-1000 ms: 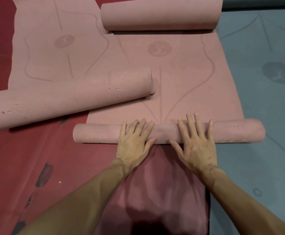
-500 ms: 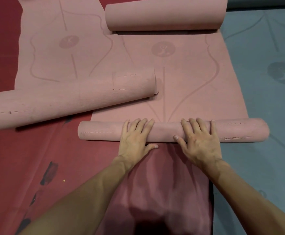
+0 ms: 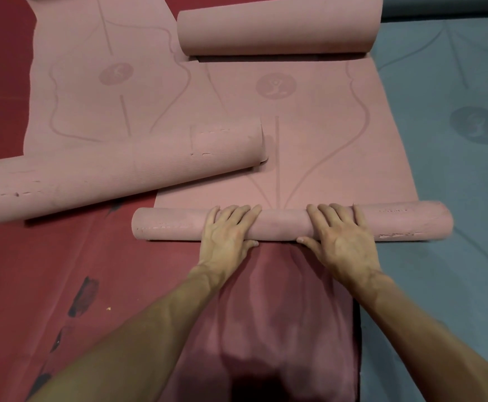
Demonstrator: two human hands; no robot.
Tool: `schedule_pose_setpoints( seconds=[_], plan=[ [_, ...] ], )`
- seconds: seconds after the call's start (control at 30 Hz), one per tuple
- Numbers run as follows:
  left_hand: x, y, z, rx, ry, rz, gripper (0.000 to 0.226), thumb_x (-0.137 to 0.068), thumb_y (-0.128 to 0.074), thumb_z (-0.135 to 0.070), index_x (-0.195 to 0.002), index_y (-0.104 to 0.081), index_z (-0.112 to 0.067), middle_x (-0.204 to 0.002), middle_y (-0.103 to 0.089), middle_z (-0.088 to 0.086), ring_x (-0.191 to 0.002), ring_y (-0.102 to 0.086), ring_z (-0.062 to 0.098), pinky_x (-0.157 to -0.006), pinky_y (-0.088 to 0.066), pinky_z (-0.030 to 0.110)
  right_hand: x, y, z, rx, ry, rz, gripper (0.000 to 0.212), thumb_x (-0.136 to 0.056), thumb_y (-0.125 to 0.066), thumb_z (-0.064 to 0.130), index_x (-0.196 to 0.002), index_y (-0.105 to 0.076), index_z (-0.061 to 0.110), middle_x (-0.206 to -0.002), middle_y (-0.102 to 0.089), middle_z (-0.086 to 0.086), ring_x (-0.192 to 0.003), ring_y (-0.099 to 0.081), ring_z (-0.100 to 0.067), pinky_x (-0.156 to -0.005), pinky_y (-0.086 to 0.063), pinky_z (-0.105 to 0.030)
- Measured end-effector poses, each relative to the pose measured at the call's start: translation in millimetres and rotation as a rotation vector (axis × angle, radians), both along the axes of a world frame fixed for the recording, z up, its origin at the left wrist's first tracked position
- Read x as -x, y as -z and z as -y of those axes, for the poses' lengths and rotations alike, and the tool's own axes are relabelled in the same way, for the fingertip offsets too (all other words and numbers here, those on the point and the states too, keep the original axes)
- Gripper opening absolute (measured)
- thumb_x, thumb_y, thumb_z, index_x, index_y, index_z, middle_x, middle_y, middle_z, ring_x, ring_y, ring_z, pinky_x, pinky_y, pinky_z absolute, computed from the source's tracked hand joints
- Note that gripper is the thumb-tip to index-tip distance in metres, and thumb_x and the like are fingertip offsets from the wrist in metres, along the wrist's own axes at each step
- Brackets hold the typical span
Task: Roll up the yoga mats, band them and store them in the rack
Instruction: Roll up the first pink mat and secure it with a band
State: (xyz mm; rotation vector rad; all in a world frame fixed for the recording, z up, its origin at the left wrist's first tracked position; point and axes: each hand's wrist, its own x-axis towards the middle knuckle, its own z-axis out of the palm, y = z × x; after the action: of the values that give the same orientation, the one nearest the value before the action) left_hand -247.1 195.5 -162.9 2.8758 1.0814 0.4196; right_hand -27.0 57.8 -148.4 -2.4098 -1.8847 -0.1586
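Note:
A pink yoga mat (image 3: 318, 140) lies flat ahead of me, and its near end is wound into a thin roll (image 3: 283, 223) lying crosswise. My left hand (image 3: 226, 236) and my right hand (image 3: 342, 239) sit side by side on the middle of that roll. Their fingers curl over its top and far side, with the thumbs against its near side. The mat's far end is curled up into a thicker roll (image 3: 277, 27).
A second pink mat (image 3: 115, 175), partly rolled, lies at an angle to the left, its tip overlapping the first mat. A blue-grey mat (image 3: 454, 140) is spread on the right. Red floor (image 3: 48, 271) with dark marks is at left; a darker red sheet (image 3: 280, 300) lies between my arms.
The thin roll has turned away from me and grown slightly thicker. My fingers have gone from lying flat across it to curling over its top.

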Motion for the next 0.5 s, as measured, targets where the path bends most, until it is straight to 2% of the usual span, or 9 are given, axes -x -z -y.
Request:
schedule_pose_setpoints(
  seconds=[0.1, 0.2, 0.27, 0.33, 0.5],
  plan=[
    [0, 2, -2, -0.017, 0.007, -0.009, 0.093, -0.066, -0.093, -0.046, -0.147, -0.055, -0.025, -0.137, -0.065, -0.001, -0.127, -0.058, 0.023, -0.115, -0.039, 0.055, 0, 2, -1, 0.008, -0.014, -0.013, 0.080, -0.093, -0.040, 0.067, -0.150, -0.050, 0.010, -0.149, -0.055, -0.015, -0.139, -0.048, -0.038, -0.117, -0.030, -0.064],
    [1, 4, -4, -0.028, 0.040, -0.041, 0.090, -0.078, -0.080, -0.060, -0.153, -0.047, -0.023, -0.146, -0.059, 0.003, -0.137, -0.052, 0.026, -0.120, -0.030, 0.058, -1, 0, -2, 0.081, -0.066, 0.024, 0.086, -0.089, -0.060, 0.067, -0.154, -0.044, 0.013, -0.158, -0.046, -0.014, -0.147, -0.040, -0.038, -0.120, -0.025, -0.066],
    [-1, 4, -4, -0.004, 0.036, -0.078, 0.089, -0.084, -0.064, -0.068, -0.157, -0.041, -0.023, -0.151, -0.054, 0.004, -0.142, -0.048, 0.028, -0.122, -0.022, 0.061, -2, -2, -7, 0.115, -0.058, 0.022, 0.089, -0.081, -0.077, 0.057, -0.151, -0.047, 0.013, -0.153, -0.051, -0.014, -0.141, -0.046, -0.038, -0.115, -0.031, -0.066],
    [-3, 3, -4, 0.010, 0.019, -0.104, 0.090, -0.085, -0.058, -0.072, -0.159, -0.038, -0.024, -0.152, -0.053, 0.004, -0.143, -0.046, 0.028, -0.123, -0.018, 0.063, -4, -3, -12, 0.137, -0.044, 0.030, 0.086, -0.076, -0.085, 0.045, -0.148, -0.049, 0.013, -0.143, -0.057, -0.012, -0.132, -0.052, -0.037, -0.110, -0.036, -0.066],
    [-2, 4, -4, 0.005, 0.040, -0.024, 0.081, -0.085, -0.069, -0.064, -0.152, -0.049, -0.024, -0.147, -0.058, 0.002, -0.138, -0.052, 0.028, -0.120, -0.026, 0.063, -6, -3, -9, 0.087, -0.069, 0.057, 0.069, -0.084, -0.080, 0.033, -0.143, -0.052, 0.013, -0.129, -0.064, -0.007, -0.120, -0.059, -0.035, -0.105, -0.041, -0.064]
  ],
)
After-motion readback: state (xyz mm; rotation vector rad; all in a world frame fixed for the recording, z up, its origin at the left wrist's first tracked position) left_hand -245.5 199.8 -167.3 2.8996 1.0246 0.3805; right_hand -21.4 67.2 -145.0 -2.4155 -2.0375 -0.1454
